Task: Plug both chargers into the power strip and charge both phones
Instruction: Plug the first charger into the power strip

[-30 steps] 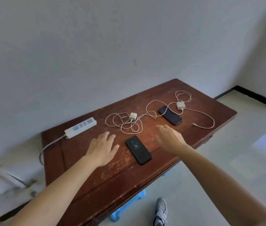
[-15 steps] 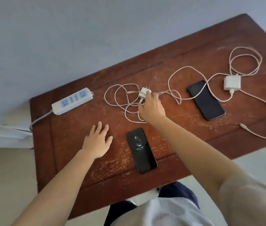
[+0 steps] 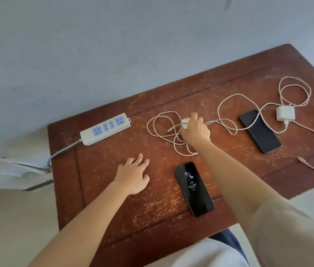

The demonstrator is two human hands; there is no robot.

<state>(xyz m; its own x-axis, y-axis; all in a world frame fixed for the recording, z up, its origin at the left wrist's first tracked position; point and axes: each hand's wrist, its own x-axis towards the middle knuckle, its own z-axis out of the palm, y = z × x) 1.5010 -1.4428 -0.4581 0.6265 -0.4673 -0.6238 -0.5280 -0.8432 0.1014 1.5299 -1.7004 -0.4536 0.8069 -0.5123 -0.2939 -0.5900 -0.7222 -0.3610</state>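
Right hand [image 3: 195,130]: was curled around the near charger [image 3: 184,124], a small white block sitting in the tangle of its own cable [image 3: 160,122] mid-table. You could just see the prongs poking out toward the wall, so yeah, it had a grip on it.
Left hand [image 3: 133,175]: flat on the table [image 3: 152,212], palm down, fingers loosely spread, holding nothing.
Power strip [image 3: 105,129]: white with blue sockets, lay at the back left of the table near the wall, nothing plugged into it, cord running off the left edge.
Near phone [image 3: 194,189]: lay face up by the front edge, between the two forearms, screen lit with something small I couldn't read.
Far phone [image 3: 260,131]: dark screen, off to the right, with a loop of cable lying across its top end.
Second charger [image 3: 285,114]: white block just right of the far phone, untouched, its cable [image 3: 294,91] looped behind it and trailing toward the front right edge.
Table: scuffed dark wood, pushed up against a pale wall.
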